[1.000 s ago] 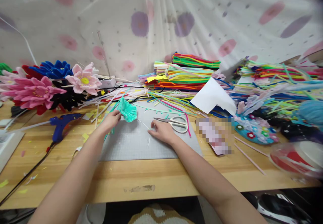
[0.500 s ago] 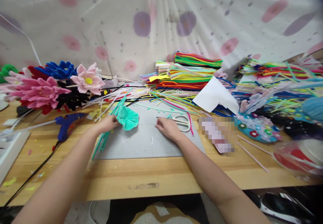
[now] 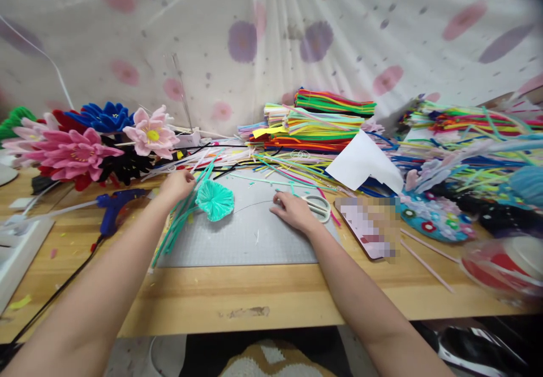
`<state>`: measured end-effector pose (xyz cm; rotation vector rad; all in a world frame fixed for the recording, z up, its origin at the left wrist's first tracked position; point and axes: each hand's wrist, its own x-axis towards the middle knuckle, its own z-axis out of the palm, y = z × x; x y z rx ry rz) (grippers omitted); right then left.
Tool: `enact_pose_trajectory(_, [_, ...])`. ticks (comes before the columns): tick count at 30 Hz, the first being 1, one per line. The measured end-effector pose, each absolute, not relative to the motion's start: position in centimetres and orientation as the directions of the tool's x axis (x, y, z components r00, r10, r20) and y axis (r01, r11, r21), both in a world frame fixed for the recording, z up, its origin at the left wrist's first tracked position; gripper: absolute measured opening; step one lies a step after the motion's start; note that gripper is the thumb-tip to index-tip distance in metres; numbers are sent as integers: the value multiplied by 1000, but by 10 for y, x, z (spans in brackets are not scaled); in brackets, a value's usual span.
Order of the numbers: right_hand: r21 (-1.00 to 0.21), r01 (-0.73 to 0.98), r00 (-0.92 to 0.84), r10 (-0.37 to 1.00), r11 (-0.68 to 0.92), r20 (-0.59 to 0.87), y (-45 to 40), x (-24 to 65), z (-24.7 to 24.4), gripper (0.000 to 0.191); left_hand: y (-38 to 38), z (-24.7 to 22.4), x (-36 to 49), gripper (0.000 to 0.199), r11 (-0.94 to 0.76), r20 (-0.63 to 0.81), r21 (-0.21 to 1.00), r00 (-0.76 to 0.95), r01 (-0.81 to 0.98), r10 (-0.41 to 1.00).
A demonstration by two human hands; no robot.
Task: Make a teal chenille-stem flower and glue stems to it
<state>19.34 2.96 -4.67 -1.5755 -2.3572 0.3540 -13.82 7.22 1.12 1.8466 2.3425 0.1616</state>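
Observation:
My left hand (image 3: pixel 177 185) is at the left edge of a loose bundle of green pipe cleaners (image 3: pixel 172 234). Its fingers are curled together; whatever they may hold is hidden. Just to its right, a ruffled green pipe-cleaner flower (image 3: pixel 215 200) lies on the grey cutting mat (image 3: pixel 254 247). A thin wire (image 3: pixel 253 203) runs from the flower toward my right hand (image 3: pixel 292 210). That hand rests low over the mat with thumb and forefinger apart, by the wire's end. Scissors with pale handles (image 3: pixel 324 210) lie beside it, partly covered by the hand.
A blue glue gun (image 3: pixel 111 211) with its cord and a white power strip (image 3: pixel 29 258) are at left. Finished fuzzy flowers (image 3: pixel 78 153) stand behind them. Stacked pipe cleaners (image 3: pixel 322 122), folded white paper (image 3: pixel 360 159) and a phone-like object (image 3: pixel 362 232) are at back and right.
My left hand has moved off the flower, left and up to the green bundle. My right hand has shifted slightly right, its fingers opening, and the wire has gone from straight to slack.

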Motion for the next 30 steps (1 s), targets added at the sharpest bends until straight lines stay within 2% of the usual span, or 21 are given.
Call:
enact_pose_trajectory(2, [-355, 842, -386, 913, 406, 129, 29, 192, -48, 15, 80, 2, -129, 31, 260, -93, 143, -249, 955, 964])
enact_pose_trajectory(5, [-366, 859, -340, 933, 359, 118, 31, 191, -50, 9, 89, -9, -125, 30, 302, -197, 118, -275, 946, 941])
enact_pose_trajectory(8, [-398, 858, -311, 945, 323, 98, 33, 193, -51, 10, 95, -13, -131, 25, 325, -237, 114, -292, 939, 927])
enact_pose_trajectory(13, [-446, 838, -308, 947, 314, 89, 35, 194, -53, 11, 93, -12, -144, 26, 264, -228, 143, -228, 954, 946])
enact_pose_trajectory(24, [-471, 835, -278, 957, 285, 87, 34, 192, -53, 12, 89, -15, -137, 19, 136, -259, 139, -97, 981, 961])
enact_pose_trajectory(30, [-463, 840, -273, 957, 285, 94, 34, 192, -53, 12, 90, 9, -138, 23, 174, -176, 137, -149, 975, 973])
